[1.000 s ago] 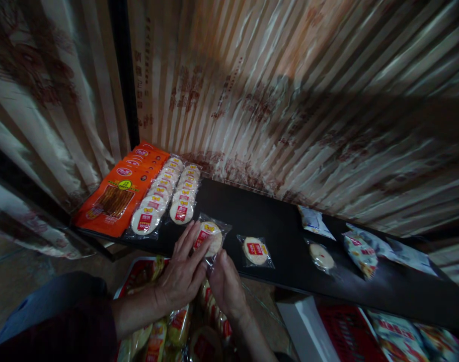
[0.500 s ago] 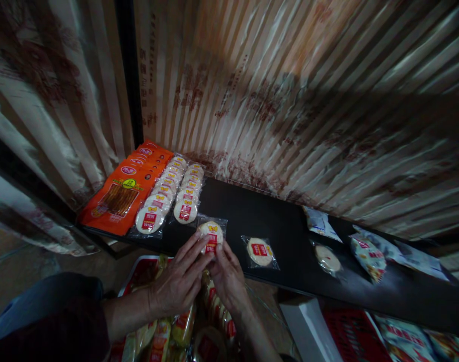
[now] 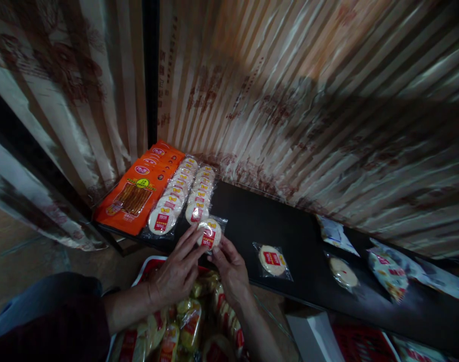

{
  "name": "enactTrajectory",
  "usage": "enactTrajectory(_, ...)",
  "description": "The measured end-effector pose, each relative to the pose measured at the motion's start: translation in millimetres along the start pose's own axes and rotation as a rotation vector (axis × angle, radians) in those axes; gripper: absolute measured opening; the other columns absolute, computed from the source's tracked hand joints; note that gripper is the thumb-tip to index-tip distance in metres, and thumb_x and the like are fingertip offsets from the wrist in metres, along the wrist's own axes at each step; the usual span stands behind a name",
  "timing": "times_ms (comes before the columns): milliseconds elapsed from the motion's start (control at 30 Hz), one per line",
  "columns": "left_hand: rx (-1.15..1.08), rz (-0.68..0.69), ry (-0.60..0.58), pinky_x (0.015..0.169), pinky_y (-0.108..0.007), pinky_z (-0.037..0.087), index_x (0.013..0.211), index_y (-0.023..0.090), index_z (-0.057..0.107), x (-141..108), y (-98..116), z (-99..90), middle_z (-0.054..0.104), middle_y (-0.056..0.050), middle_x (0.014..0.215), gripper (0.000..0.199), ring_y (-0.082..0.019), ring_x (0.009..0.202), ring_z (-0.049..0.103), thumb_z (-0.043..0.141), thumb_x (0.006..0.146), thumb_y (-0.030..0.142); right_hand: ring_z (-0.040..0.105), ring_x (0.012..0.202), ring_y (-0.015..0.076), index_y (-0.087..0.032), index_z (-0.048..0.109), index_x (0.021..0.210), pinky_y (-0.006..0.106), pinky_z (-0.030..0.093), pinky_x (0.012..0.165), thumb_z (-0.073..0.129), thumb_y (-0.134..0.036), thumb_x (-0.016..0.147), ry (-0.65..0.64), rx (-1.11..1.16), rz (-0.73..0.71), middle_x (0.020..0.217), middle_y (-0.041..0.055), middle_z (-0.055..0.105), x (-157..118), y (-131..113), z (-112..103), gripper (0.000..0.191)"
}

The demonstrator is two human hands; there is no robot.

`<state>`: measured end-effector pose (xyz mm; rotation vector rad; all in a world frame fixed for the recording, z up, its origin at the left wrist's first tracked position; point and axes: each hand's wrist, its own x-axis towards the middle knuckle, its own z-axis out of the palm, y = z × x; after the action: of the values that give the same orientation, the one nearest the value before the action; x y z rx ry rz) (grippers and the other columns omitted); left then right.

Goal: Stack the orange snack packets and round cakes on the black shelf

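Note:
Between both hands is a round white cracker in a clear wrapper (image 3: 210,233), at the front edge of the black shelf (image 3: 237,206). My left hand (image 3: 178,269) pinches its left side, and my right hand (image 3: 229,266) grips its lower right edge. Just behind it lies the front pack of an overlapping row of crackers (image 3: 201,193). A second such row (image 3: 172,198) runs alongside to the left, beside overlapping orange snack bags (image 3: 137,188). Another wrapped cracker (image 3: 273,260) lies alone to the right of my right hand.
Farther right on the shelf are another wrapped cracker (image 3: 343,273), a colourful bag (image 3: 388,271) and pale bags (image 3: 337,235). Below stand a basket of packaged snacks (image 3: 148,264), a white box (image 3: 314,337) and a red crate (image 3: 361,344). Patterned curtains (image 3: 259,100) hang behind.
The held cracker has moved left relative to the shelf, up to the front of the second row. The view has shifted, so the shelf items appear farther right.

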<state>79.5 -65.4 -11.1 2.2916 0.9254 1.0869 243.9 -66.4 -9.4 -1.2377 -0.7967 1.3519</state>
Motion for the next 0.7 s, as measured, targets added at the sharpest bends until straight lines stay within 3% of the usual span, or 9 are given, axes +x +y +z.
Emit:
enactTrajectory(100,-0.010,-0.037,0.047,0.110,-0.054,0.027,0.137,0.024,0.033,1.9,-3.3,-2.0,0.009,-0.007,0.155,0.072,-0.028,0.141,0.010,0.037,0.073,-0.008,0.061,0.083,0.0161,-0.022,0.062,0.109,0.029,0.049,0.074,0.072,-0.034,0.070,-0.021,-0.091,-0.031,0.095,0.0025,0.070,7.0,-1.1,4.5,0.042)
enactTrajectory(267,0.016,-0.103,0.075,0.111,-0.050,0.027,0.136,0.021,0.038,4.3,-11.8,-5.0,0.010,-0.008,0.155,0.064,-0.025,0.141,0.014,0.036,0.077,-0.004,0.061,0.074,0.0153,-0.021,0.062,0.104,0.028,0.049,0.069,0.071,-0.034,0.069,-0.035,-0.189,-0.071,0.083,0.0008,0.070,16.5,-2.5,15.9,0.039)
enactTrajectory(533,0.007,-0.262,0.058,0.112,-0.047,0.027,0.137,0.016,0.038,9.9,-20.1,-4.4,0.008,-0.010,0.155,0.062,-0.027,0.141,0.015,0.041,0.077,0.000,0.063,0.075,0.0183,-0.019,0.061,0.101,0.032,0.050,0.072,0.064,-0.032,0.074,-0.003,-0.493,-0.173,0.087,0.0038,0.069,30.7,1.3,24.9,0.031)
enactTrajectory(700,0.003,-0.277,0.050,0.112,-0.049,0.025,0.140,0.017,0.032,11.6,-23.5,-1.3,0.007,-0.011,0.155,0.067,-0.028,0.141,0.012,0.041,0.076,0.000,0.064,0.077,0.0198,-0.021,0.063,0.101,0.035,0.049,0.076,0.060,-0.031,0.076,0.037,-0.673,-0.256,0.088,0.0043,0.069,33.2,-1.7,26.9,0.027)
